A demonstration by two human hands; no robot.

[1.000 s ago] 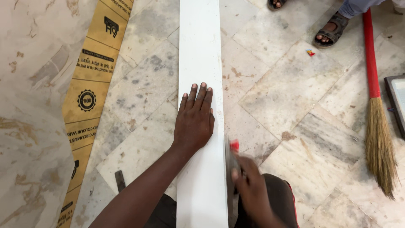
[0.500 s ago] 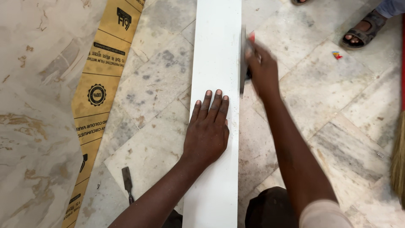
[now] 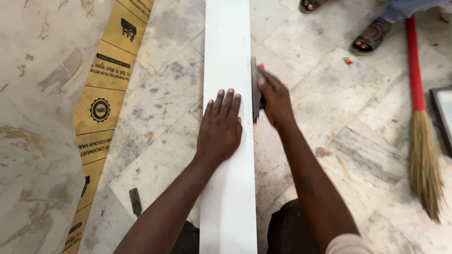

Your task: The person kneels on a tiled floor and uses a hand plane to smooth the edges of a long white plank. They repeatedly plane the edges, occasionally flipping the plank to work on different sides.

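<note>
Bare floor [image 3: 358, 117] right of the white board [image 3: 227, 47]; left, yellow printed strip [image 3: 101, 101]; far right, broom [image 3: 420, 131].

1. The scene is bright and evenly lit, with soft, diffuse light and no hard shadows.
2. My left hand [image 3: 220, 126] casts only a faint shadow on the white board [image 3: 227, 56], which looks nearly washed out.
3. My right hand [image 3: 275, 96] is slightly blurred.
4. The marble floor [image 3: 339, 113] shows mild sheen, no strong glare.
5. Edges stay reasonably sharp.
</note>
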